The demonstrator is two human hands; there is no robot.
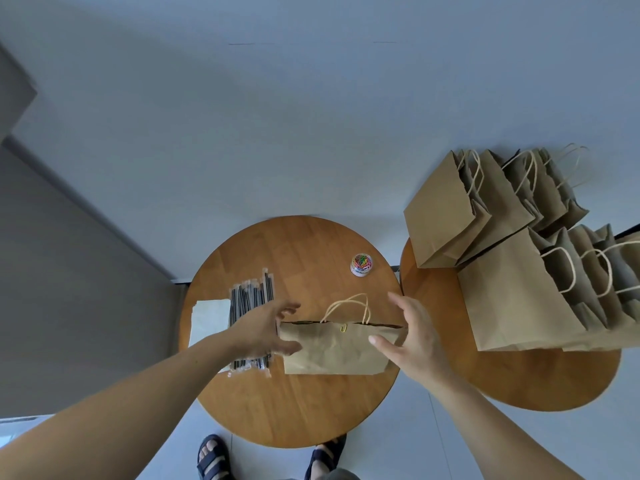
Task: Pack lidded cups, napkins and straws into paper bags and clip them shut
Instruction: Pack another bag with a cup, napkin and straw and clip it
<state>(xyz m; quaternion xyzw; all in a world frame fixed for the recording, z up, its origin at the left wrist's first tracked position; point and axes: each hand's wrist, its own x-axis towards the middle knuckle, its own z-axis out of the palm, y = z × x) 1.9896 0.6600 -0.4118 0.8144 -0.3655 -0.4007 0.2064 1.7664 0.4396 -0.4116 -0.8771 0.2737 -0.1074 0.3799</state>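
Note:
A brown paper bag (337, 351) stands on the near round wooden table (294, 403), its top edges pressed together and held by a yellow paper clip (343, 328) below the twine handles. My left hand (265, 332) is at the bag's left top corner, thumb in front and fingers spread behind. My right hand (412, 336) is at the right top corner, thumb on the front face, fingers apart behind. Whether either hand truly grips the bag is unclear. Wrapped black straws (251, 299) lie left of the bag, beside white napkins (209, 322). No cups are visible.
A small clear tub of coloured paper clips (361, 265) sits at the table's back right. A second round table (519, 379) on the right carries several brown handled bags (512, 237). My sandalled feet (213, 459) show below the table edge.

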